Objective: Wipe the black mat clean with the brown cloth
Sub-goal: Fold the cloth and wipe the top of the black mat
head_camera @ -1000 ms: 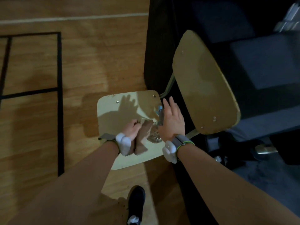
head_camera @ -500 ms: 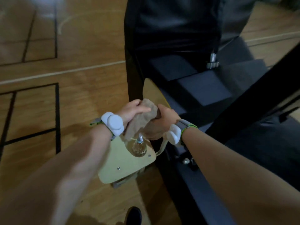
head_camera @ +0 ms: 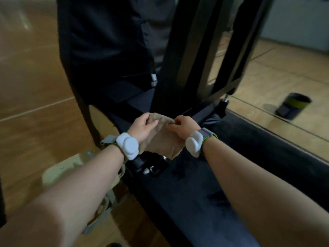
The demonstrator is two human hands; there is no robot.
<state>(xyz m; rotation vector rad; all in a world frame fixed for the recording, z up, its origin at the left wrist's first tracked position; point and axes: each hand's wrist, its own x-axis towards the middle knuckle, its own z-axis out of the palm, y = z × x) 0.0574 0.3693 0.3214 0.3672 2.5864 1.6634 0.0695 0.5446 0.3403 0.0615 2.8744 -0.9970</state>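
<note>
The brown cloth [head_camera: 161, 139] hangs in the air between my two hands, spread loosely. My left hand [head_camera: 141, 128] grips its upper left edge and my right hand [head_camera: 183, 128] pinches its upper right edge. Both wrists carry white sensor bands. Below and to the right lies the black mat [head_camera: 204, 189], a long dark padded surface running from the lower middle toward the right. The cloth is above the mat's near end and does not touch it.
A pale wooden chair seat [head_camera: 62, 171] sits at lower left with a clear bottle [head_camera: 88, 155] on it. Black upright frame bars [head_camera: 179, 56] and dark padding [head_camera: 106, 41] rise behind my hands. A dark can [head_camera: 293, 106] lies on the wood floor [head_camera: 32, 90] at right.
Both hands lifted the cloth off the chair seat and away from the bottle, then pulled it open between them. My view swung up and right toward the black mat.
</note>
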